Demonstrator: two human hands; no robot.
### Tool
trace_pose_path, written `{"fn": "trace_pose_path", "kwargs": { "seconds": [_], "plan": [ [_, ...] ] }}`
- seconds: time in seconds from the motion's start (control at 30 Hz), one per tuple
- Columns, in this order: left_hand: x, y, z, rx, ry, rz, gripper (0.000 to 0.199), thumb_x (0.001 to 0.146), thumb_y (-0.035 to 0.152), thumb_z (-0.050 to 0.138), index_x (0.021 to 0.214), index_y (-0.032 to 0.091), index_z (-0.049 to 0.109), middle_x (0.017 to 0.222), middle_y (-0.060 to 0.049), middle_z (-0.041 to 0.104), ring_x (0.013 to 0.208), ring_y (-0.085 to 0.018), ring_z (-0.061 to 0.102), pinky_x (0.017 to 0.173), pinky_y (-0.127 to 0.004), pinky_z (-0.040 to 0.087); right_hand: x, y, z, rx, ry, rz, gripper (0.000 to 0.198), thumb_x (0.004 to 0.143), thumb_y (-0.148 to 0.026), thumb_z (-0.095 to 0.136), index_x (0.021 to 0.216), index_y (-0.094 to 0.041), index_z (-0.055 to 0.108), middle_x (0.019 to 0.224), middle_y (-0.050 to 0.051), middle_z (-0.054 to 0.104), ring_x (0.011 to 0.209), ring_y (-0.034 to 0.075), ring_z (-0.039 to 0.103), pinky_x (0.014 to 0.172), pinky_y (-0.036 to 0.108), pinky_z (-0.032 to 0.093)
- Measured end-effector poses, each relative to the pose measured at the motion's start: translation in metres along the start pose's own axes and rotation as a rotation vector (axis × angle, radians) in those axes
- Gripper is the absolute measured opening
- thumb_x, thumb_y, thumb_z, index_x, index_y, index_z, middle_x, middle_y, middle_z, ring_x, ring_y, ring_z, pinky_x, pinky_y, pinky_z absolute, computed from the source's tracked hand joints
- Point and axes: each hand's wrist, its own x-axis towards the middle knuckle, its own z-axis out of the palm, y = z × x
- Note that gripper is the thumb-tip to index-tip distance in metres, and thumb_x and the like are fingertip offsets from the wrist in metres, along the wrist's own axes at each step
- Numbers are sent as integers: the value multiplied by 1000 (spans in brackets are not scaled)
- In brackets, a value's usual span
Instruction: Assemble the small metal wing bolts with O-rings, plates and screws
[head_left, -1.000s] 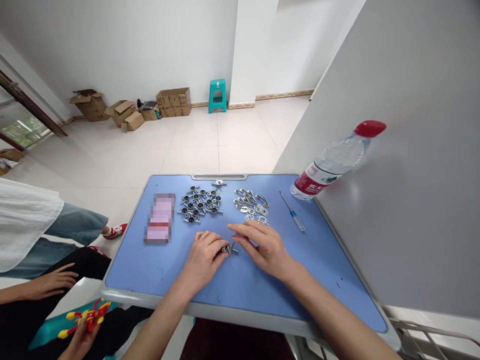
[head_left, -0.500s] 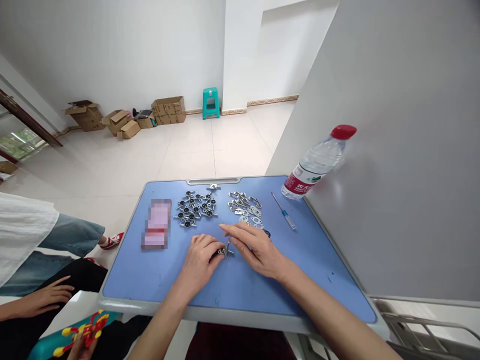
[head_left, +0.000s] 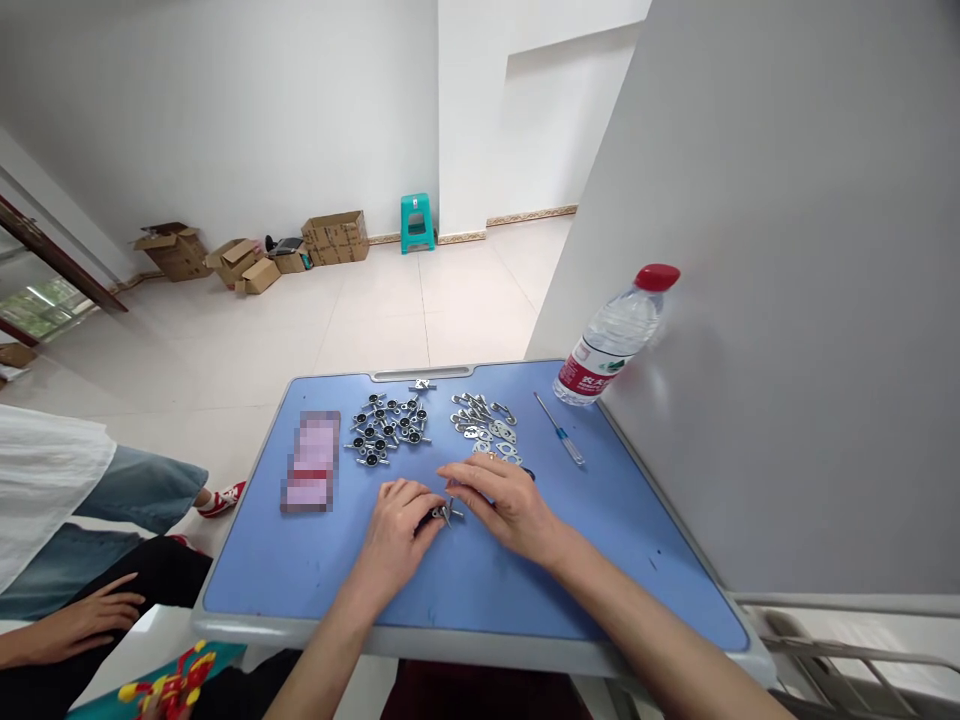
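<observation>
"One small metal fitting (head_left: 450, 514): which hand is nearer?"
"My left hand (head_left: 394, 530), pinching it; its long axis seems crosswise, free end pointing rightward."
"And your right hand (head_left: 506, 502)?"
"Just beside it, thumb and fingers narrowly apart; I can't tell whether they hold anything. Beyond that hand lie flat plates (head_left: 504, 432), then hooks (head_left: 469, 408)."

Left forearm (head_left: 330, 635) and right forearm (head_left: 637, 622) bare, both crossing the near edge of the table (head_left: 300, 565). Left hand (head_left: 394, 530) low over table, knuckles up, thumb and fingertips pinched. Right hand (head_left: 514, 505) also above table, fingers extended leftward, thumb below (tip contact unclear).
</observation>
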Motion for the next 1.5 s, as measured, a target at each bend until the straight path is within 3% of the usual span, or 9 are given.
{"fn": "trace_pose_path", "kwargs": {
  "seconds": [0.3, 0.47, 0.73, 0.9, 1.13, 1.23, 1.3, 1.37, 1.5],
  "plan": [
    [1, 1, -1, 22, -12, -1, 11, 93, 19, 56, 100, 20, 65, 96, -4, 68, 91, -22, 59, 82, -39, 42, -3, 0, 5, -18, 13, 4, 18, 100, -22, 45, 110, -20, 60, 78, 4, 65, 66, 15, 60, 60, 26, 49],
    [1, 4, -1, 37, -11, -24, 7, 91, 17, 58, 96, 20, 63, 94, -3, 68, 89, -20, 59, 81, -37, 41, -3, -1, -2, 13, 111, 40, 17, 98, -18, 49, 112, -21, 58, 81, 4, 66, 70, 16, 62, 65, 27, 51],
    [-1, 3, -3, 67, -14, -59, 12, 89, 21, 64, 100, 20, 62, 91, -3, 67, 87, -22, 59, 79, -39, 43, -3, 4, -5, 42, -47, 112, 14, 99, -21, 47, 100, -20, 62, 78, 4, 67, 67, 15, 63, 61, 25, 51],
    [-7, 6, -4, -79, 45, -144, 31, 85, 17, 64, 114, 22, 55, 88, -1, 68, 84, -22, 62, 82, -41, 47, -4, 8, 4, 42, 12, 155, 17, 98, -20, 47, 103, -21, 63, 86, 5, 71, 75, 17, 68, 68, 28, 55],
    [-14, 15, -5, -269, -1, -207, 14, 83, 9, 54, 88, 22, 57, 85, 0, 67, 85, -19, 62, 76, -33, 52, -5, 14, 12, 163, 32, 274, 19, 97, -20, 47, 105, -22, 64, 90, 4, 74, 75, 16, 70, 71, 29, 57],
    [-10, 10, -11, -197, 75, -192, 13, 83, 11, 55, 89, 22, 57, 82, 0, 63, 79, -18, 59, 77, -35, 51, -4, 17, 9, 162, 110, 335, 18, 96, -23, 50, 105, -21, 65, 88, 5, 73, 73, 16, 70, 69, 30, 57],
    [-1, 5, -18, -167, 96, -207, 20, 82, 11, 59, 98, 23, 59, 93, -2, 62, 90, -20, 59, 86, -38, 49, -4, 18, 4, 161, 175, 381, 17, 95, -26, 52, 105, -21, 65, 86, 5, 73, 72, 17, 70, 68, 30, 57],
    [10, -1, -27, -170, 7, -222, 35, 80, 13, 64, 112, 25, 58, 116, -4, 59, 110, -23, 55, 95, -40, 47, -3, 18, -2, 173, 229, 420, 17, 94, -28, 54, 104, -21, 65, 84, 4, 71, 69, 16, 68, 66, 29, 57],
    [28, -6, -37, -130, -138, -188, 34, 80, 18, 68, 113, 26, 60, 117, -3, 60, 115, -25, 54, 98, -42, 45, -1, 18, -12, 186, 302, 465, 17, 94, -32, 55, 101, -21, 66, 83, 3, 71, 63, 14, 66, 62, 28, 57]
  ]
}}
